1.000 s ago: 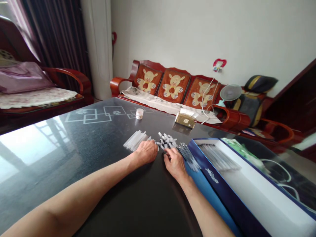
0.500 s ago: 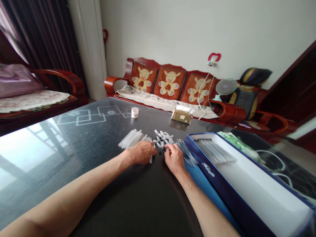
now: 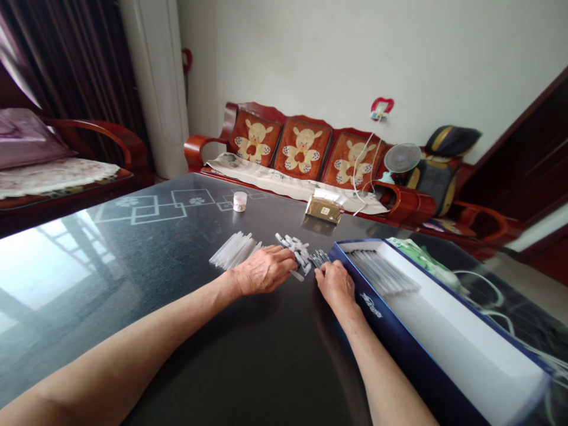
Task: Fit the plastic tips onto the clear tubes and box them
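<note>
Pen-like sticks (image 3: 381, 273) partly filling box (image 3: 470, 349) right of right hand (image 3: 336, 284); tubes (image 3: 235, 249) beyond left hand (image 3: 269, 270), caps (image 3: 296, 245), rods (image 3: 318, 258) between hands seemingly waiting; both curling, grips unclear.

The bare left forearm (image 3: 177, 325) comes in from eight o'clock, its hand (image 3: 268, 269) back-up, fingers bent toward three. The right forearm (image 3: 377, 361) rises from five o'clock; its hand (image 3: 336, 283), apart from the other, curls toward eleven.
</note>
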{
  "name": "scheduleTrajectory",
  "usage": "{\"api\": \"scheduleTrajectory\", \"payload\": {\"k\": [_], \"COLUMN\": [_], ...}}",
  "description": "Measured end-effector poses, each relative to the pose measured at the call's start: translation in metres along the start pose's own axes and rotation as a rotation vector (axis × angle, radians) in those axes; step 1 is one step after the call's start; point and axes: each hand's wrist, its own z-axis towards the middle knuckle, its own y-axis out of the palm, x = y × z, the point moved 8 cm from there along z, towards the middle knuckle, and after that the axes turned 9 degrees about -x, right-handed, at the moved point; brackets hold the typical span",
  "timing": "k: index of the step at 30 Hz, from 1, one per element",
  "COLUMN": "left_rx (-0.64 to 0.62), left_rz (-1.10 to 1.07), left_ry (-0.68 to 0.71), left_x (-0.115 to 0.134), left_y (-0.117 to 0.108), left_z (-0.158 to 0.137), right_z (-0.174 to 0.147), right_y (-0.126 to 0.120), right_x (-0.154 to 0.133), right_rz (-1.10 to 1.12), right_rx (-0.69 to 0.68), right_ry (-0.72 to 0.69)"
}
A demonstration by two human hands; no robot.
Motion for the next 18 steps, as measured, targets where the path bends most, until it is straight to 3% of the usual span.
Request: {"api": "scheduleTrajectory", "payload": {"k": [6, 13, 16, 18], "left_rx": [0.023, -0.025, -0.021, -0.023], "left_rz": [-0.002, 0.02, 0.022, 0.01], "left_ry": [-0.044, -0.191, -0.246, -0.282], "left_x": [-0.001, -0.012, -0.015, -0.019], "left_y": [0.0, 0.008, 0.008, 0.01], "left_z": [-0.001, -0.003, -0.004, -0.004], "right_z": [0.008, 0.005, 0.005, 0.006], "right_y": [0.007, 0.002, -0.013, -0.02], "right_x": [0.005, 0.003, -0.003, -0.008], "right_rz": [-0.048, -0.044, 0.12, 0.394], "right_rx": [-0.06, -0.12, -0.042, 0.014], "right_ry": [0.029, 0.116, 0.074, 0.013]}}
